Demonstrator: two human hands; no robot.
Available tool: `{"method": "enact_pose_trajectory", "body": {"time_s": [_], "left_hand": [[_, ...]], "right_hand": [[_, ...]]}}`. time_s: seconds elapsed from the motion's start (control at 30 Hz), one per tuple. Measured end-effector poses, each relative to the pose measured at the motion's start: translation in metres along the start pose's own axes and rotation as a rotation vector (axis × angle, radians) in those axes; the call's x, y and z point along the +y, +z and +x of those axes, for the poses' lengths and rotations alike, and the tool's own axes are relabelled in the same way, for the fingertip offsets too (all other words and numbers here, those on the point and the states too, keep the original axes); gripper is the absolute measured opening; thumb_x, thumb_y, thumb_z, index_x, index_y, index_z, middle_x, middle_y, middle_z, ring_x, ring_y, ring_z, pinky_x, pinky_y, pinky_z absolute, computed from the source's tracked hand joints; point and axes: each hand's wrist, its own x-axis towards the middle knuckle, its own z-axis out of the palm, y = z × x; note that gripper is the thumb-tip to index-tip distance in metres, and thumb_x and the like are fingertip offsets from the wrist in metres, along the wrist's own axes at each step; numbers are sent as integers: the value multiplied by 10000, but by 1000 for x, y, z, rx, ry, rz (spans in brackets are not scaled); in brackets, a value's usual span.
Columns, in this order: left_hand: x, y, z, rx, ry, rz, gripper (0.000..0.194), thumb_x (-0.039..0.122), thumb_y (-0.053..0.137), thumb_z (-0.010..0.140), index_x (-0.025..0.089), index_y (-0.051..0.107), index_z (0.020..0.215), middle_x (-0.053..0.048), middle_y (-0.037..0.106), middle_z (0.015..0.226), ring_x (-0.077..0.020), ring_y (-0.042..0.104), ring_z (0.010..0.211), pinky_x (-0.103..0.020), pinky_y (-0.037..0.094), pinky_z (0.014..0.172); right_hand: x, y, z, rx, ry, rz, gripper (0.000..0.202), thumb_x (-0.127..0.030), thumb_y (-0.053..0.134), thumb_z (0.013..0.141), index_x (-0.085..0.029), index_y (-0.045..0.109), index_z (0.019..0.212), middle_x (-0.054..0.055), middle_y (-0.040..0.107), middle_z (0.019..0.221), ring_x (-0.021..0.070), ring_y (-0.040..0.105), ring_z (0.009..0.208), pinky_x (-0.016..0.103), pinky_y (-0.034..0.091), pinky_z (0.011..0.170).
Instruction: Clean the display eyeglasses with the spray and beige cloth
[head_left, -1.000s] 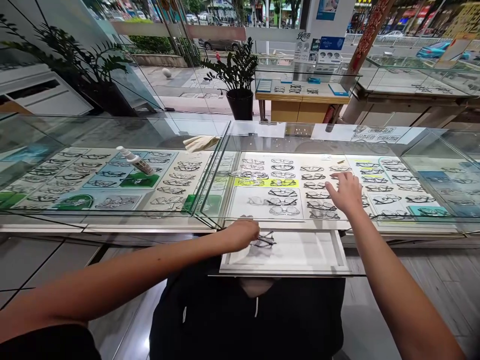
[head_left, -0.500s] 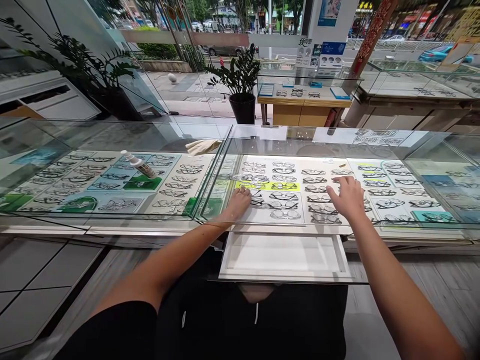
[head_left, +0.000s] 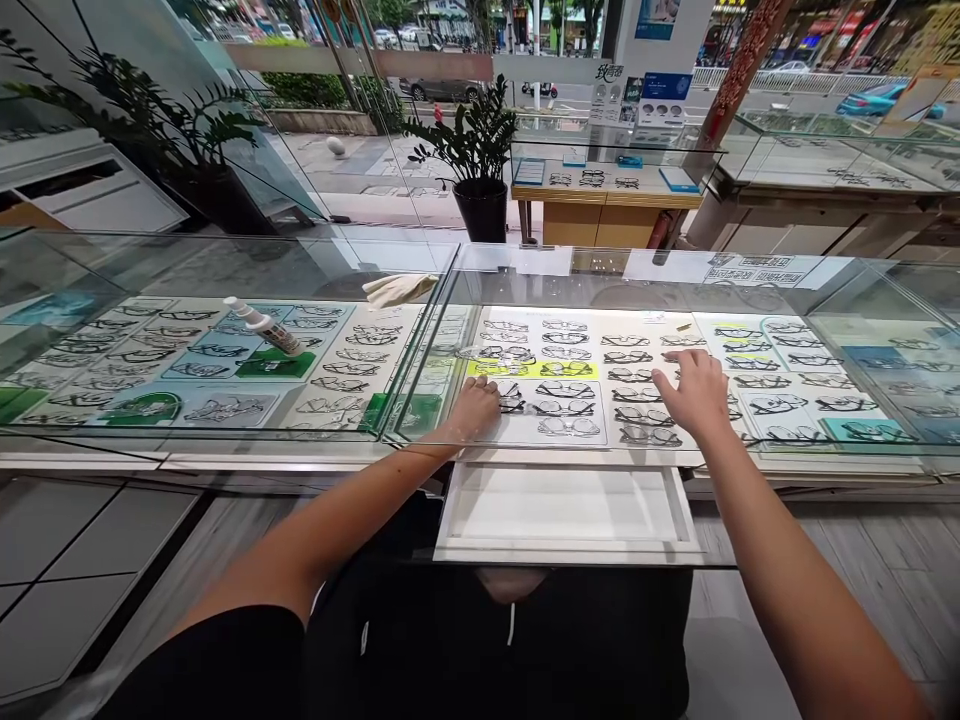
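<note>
Inside the glass display case, my left hand (head_left: 477,408) is closed with its fingers curled at the left end of a dark-framed pair of eyeglasses (head_left: 512,400). The hand covers part of that frame, which is low over the white display board (head_left: 491,430). To its right sit a black pair (head_left: 566,408) and a clear-rimmed pair (head_left: 568,427). My right hand (head_left: 699,392) is open, thumb and fingers apart, over the right part of the board. Beside its thumb lies a column of eyeglasses, including a dark pair (head_left: 637,395). Nothing shows in that hand.
A white drawer (head_left: 562,510) is pulled out in front of my body. On the left glass counter are a white spray bottle (head_left: 262,325) and pale gloves (head_left: 397,290). A glass divider (head_left: 420,345) stands left of my left hand. A potted plant (head_left: 480,205) stands beyond.
My left hand has shifted slightly down and left, and the dark eyeglasses beside it now sit more level. My right hand stays almost in place. The view has shifted a little.
</note>
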Motion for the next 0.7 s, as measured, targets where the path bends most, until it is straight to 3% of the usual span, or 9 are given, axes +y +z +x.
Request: {"method": "enact_pose_trajectory", "body": {"time_s": [0.23,0.47,0.7], "left_hand": [[6,-6,-1,63,-5,15,478,487,482,1009,145,779,1160,-236,696,1190,-440,519,1334,-550,336,1100],[6,9,7,86,-8,17,565,593,491,1000,148,757,1225,-211,710,1249,-453,481,1415,-545,328,1132],[2,22,6,105,-2,-9,621,626,511,988,102,770,1195,-234,714,1227,-450,533,1345,-544,355,1093]], "right_hand": [[0,0,0,-5,3,-8,484,-544,469,1020,-230,634,1350,163,594,1410,394,505,1276,555,419,1059],[0,0,0,16,-12,8,474,-544,475,1012,-226,643,1322,162,604,1387,392,511,1249,551,417,1040],[-2,-1,0,-1,1,-4,480,-540,479,1016,-225,647,1336,158,602,1408,398,515,1272,560,423,1051]]}}
